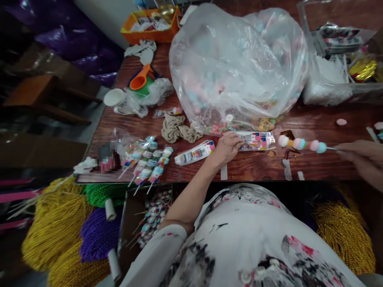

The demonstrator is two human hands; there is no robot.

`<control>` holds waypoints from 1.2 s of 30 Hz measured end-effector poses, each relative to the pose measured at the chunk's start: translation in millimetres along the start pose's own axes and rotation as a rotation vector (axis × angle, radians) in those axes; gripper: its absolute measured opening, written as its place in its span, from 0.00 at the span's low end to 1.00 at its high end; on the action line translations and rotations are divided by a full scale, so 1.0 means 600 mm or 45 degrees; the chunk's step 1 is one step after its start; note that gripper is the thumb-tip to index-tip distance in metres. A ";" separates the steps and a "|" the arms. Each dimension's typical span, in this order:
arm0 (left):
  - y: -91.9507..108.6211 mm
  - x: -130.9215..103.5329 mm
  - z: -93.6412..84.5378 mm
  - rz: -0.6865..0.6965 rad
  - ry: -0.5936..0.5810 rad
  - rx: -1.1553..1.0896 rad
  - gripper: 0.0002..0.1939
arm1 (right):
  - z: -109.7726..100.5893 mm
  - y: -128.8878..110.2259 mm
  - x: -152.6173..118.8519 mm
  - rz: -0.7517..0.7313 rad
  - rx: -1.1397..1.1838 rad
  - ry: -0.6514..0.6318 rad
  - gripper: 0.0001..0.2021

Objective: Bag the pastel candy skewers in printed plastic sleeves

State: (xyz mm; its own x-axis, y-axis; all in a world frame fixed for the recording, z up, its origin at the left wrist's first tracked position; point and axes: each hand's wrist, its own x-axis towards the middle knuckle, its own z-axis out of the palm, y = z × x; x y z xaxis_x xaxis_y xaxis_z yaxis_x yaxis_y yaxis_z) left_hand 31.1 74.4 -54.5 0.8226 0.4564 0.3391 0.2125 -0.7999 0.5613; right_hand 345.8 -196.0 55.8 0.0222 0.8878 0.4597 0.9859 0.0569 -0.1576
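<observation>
My right hand (363, 156) pinches the white stick of a marshmallow skewer (304, 144), which lies level above the table, its pink, white and blue balls pointing left. My left hand (229, 148) has its fingers closed at the left end of a printed clear wrapper (255, 140) on the table. The wrapper's open end faces the skewer's tip, with a gap between them. Beside my left wrist lie more printed wrappers (194, 153). Further left, several wrapped marshmallow skewers (149, 161) rest side by side with sticks toward me. Gold twist ties (289, 152) lie below the skewer's tip.
A large clear bag of marshmallows (236, 59) fills the table's back. A clear plastic bin (338, 93) stands back right, an orange tray (149, 36) back left. A crumpled beige cloth (179, 129) lies mid-left. Under the table edge, a box (127, 223) holds many skewers.
</observation>
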 end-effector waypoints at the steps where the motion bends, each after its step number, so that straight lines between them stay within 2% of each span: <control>1: -0.001 0.000 0.000 0.004 0.010 -0.004 0.08 | 0.018 -0.031 0.007 -0.021 0.103 0.000 0.06; 4: -0.001 0.000 0.000 0.019 0.020 -0.005 0.09 | 0.071 -0.086 0.022 0.000 0.256 0.000 0.09; 8: 0.000 -0.001 -0.002 0.032 0.000 -0.024 0.09 | 0.102 -0.085 0.027 -0.021 0.230 0.010 0.10; 12: 0.000 -0.003 -0.002 0.036 0.017 -0.034 0.10 | 0.102 -0.080 0.026 -0.107 0.128 0.004 0.10; 18: 0.000 -0.007 0.000 0.112 0.004 0.064 0.10 | 0.095 -0.099 0.032 -0.273 -0.054 0.011 0.15; 22: -0.001 -0.010 0.002 0.190 0.003 0.074 0.11 | 0.091 -0.109 0.040 -0.370 -0.165 0.105 0.16; 25: -0.002 -0.012 0.005 0.232 0.068 0.035 0.10 | 0.093 -0.110 0.041 -0.426 -0.171 0.192 0.18; 31: -0.003 -0.016 0.004 0.197 0.045 -0.016 0.11 | 0.107 -0.098 0.022 -0.437 -0.257 0.355 0.20; 36: -0.003 -0.016 0.004 0.208 0.036 -0.008 0.12 | 0.111 -0.103 0.013 -0.451 -0.248 0.278 0.20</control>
State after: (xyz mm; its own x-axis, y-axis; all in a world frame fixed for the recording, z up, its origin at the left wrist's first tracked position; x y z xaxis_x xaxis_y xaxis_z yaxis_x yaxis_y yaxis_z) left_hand 24.0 70.3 -60.3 0.8305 0.3314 0.4477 0.0735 -0.8619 0.5017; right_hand 274.3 -162.0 11.0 -0.3079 0.7111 0.6321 0.9514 0.2342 0.2000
